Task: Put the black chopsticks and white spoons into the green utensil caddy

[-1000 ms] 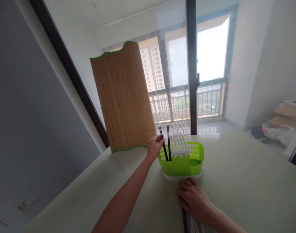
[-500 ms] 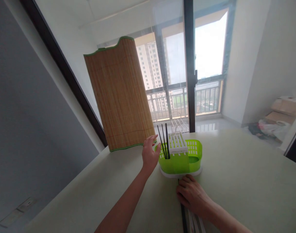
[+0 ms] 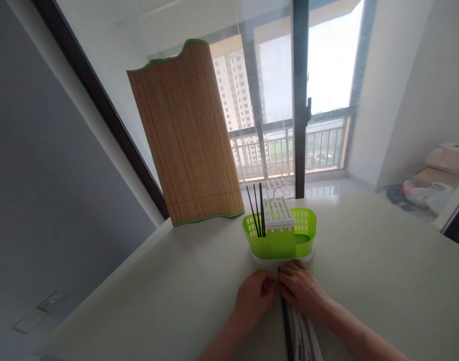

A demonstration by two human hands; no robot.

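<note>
In the head view, a green basket (image 3: 280, 238) stands at the centre of the frame on a pale bench (image 3: 365, 271), resting on a white tray. Its left compartment holds three black chopsticks (image 3: 257, 216), standing upright and leaning slightly left; a white slotted insert (image 3: 278, 216) sits in the middle, and the right compartment shows only its green floor.

Just below the basket, both hands meet at the lower centre. The left hand (image 3: 254, 298) lies knuckles up with its fingers curled toward the top end of a dark chopstick (image 3: 285, 326), which lies flat on the bench and runs down out of the bottom edge. The right hand (image 3: 300, 288) rests over the same spot with fingers bent, touching the stick; whether either hand has truly pinched it cannot be told. White packets (image 3: 306, 341) lie just right of the stick.

A rolled bamboo mat (image 3: 188, 135) stands upright in the upper left, near the bench's far edge. The bench lies bare to the left and right of the hands.
</note>
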